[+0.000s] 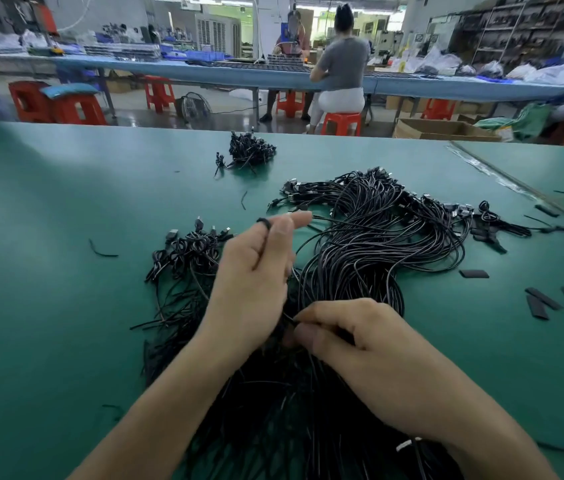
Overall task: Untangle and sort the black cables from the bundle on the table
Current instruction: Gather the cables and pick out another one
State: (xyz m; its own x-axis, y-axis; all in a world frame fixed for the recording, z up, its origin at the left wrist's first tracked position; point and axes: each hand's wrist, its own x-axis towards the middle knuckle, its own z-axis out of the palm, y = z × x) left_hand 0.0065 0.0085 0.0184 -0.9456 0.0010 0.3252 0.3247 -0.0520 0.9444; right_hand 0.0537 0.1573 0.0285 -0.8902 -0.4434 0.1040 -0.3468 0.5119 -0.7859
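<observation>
Left hand: raised just right of the small left pile, its thumb and fingers closed on one cable. A dark loop sits over one finger, though I cannot tell whether that is the same strand.
Cable: runs from the left fingertips rightward into the mass and is not yet free.
Right hand: low and near, with thumb and forefinger clamped on strands at the neck of the bundle.
Bundle: lies on the green tabletop, fanning from under both wrists out to the plug ends on the far right.
Strips: flat black pieces lie scattered well right of the bundle and apart from it.
Step in hand: most likely drawing one cable out while the rest is held back.
How to do it well: keep the right pinch firm at the neck so the neighbours stay put. Pull with the left along the strand's own line, slowly and toward the left pile. If a plug snags, ease off and shake the loop loose, not tug.
Risk: a hard pull probably drags several strands and tightens the knot.
Progress: early, since most cables are still in the bundle.
</observation>
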